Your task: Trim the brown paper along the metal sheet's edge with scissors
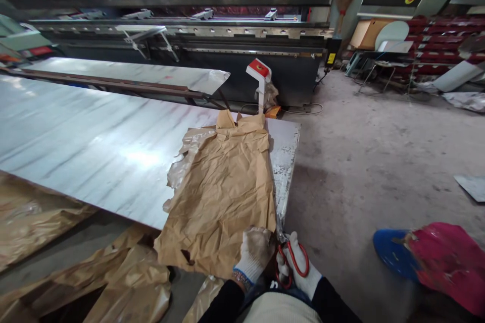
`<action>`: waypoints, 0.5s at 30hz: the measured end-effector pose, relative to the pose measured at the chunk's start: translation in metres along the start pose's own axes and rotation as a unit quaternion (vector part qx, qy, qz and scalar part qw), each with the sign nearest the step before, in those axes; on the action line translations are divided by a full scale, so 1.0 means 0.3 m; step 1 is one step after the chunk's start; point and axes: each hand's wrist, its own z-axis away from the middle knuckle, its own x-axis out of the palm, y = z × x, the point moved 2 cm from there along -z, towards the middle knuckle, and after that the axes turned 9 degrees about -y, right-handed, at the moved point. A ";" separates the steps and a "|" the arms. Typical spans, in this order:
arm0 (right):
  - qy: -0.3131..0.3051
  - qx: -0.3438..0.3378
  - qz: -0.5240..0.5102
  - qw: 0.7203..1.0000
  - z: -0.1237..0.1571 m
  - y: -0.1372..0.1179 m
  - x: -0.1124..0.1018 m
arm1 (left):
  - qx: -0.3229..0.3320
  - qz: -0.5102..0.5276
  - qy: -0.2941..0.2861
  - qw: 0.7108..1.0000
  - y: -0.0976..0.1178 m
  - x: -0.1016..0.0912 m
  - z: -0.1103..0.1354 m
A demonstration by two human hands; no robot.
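Both my hands wear white work gloves. My right hand (299, 265) grips red-handled scissors (291, 258), fingers through the loops, blades pointing at the near corner of the crumpled brown wrapping paper (223, 186). My left hand (255, 253) clutches the paper's near right edge beside the scissors. The paper lies over the right end of a large shiny metal sheet (94, 146), with a strip of clear plastic film (182, 161) peeling out along its left side.
More brown paper (125, 277) lies crumpled on the floor at lower left. A press brake machine (189, 20) spans the back, with a red-topped white pedal stand (259, 81) before it. Bare concrete floor lies to the right, with a blue and pink object (435, 262) nearby.
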 end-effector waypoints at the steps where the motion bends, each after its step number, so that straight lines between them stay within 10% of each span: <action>1: 0.001 -0.023 -0.011 1.000 -0.012 0.003 0.003 | 0.006 0.000 0.000 1.000 -0.005 0.005 0.004; 15: 0.020 -0.074 -0.022 0.997 -0.043 -0.027 0.052 | 0.005 0.059 0.032 0.998 -0.056 0.048 0.018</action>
